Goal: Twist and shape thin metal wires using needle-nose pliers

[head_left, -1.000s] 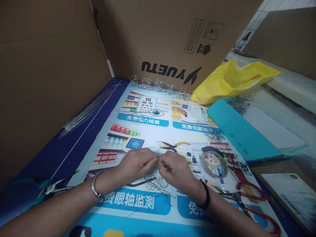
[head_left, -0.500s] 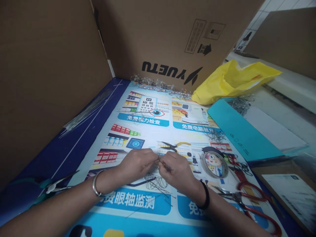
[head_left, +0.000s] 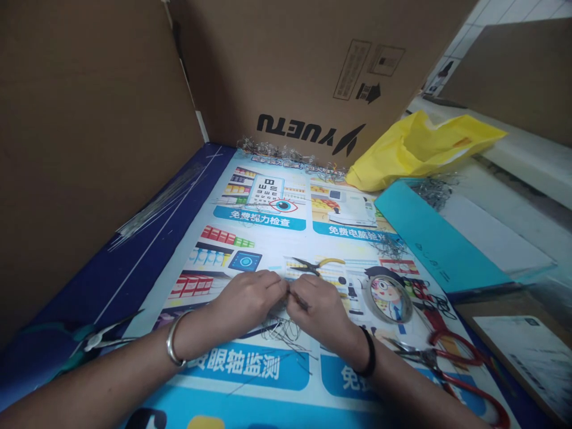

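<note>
My left hand [head_left: 254, 301], with a silver bangle at the wrist, is closed with its fingertips pinched. Against it is my right hand [head_left: 319, 307], also closed, a black band round its wrist. What they pinch is small and hidden by the fingers. Just below them lies a loose tangle of thin metal wires [head_left: 288, 335] on the printed poster [head_left: 268, 244]. Beyond the fingertips, small pliers [head_left: 317, 266] with dark jaws and a yellow handle rest on the poster, jaws apart.
A roll of clear tape [head_left: 388, 299] and red-handled scissors [head_left: 447, 357] lie to the right. Green-handled pliers [head_left: 93, 339] are at left, straight wires [head_left: 152, 205] beyond. Wire pieces [head_left: 286, 155] line the cardboard box [head_left: 304, 71]. A yellow bag [head_left: 420, 149] sits back right.
Both hands stay pinched together at nearly the same spot, with a slight shift of the fingers. The surrounding things have not moved.
</note>
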Action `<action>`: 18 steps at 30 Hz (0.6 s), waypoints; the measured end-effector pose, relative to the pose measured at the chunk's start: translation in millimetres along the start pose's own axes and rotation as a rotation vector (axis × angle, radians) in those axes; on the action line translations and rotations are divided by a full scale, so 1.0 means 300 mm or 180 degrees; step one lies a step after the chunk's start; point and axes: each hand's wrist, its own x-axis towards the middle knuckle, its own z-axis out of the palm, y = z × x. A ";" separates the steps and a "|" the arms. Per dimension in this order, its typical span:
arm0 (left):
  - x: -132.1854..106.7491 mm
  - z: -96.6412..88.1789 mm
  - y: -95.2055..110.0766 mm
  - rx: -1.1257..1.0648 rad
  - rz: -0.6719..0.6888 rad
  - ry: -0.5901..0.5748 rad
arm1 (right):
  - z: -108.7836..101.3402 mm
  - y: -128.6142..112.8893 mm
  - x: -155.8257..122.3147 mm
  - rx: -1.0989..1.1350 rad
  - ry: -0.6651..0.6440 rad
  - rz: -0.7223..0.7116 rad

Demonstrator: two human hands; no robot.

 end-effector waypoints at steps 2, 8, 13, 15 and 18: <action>0.001 -0.001 0.001 0.0035 0.0018 -0.0068 | 0.002 0.002 -0.001 0.0027 0.0003 -0.0005; -0.008 0.015 -0.003 -0.0064 -0.0116 0.0015 | 0.003 0.007 -0.002 0.0103 -0.0024 -0.0025; -0.005 0.005 0.000 0.0047 0.0066 -0.0083 | 0.003 0.007 0.000 0.0062 0.0042 -0.0047; -0.003 0.004 0.003 0.0083 0.0034 -0.0089 | 0.003 0.006 0.000 0.0016 0.0067 -0.0096; 0.001 0.005 0.007 0.0083 -0.0102 -0.0161 | 0.004 0.005 -0.001 -0.0033 0.0096 -0.0137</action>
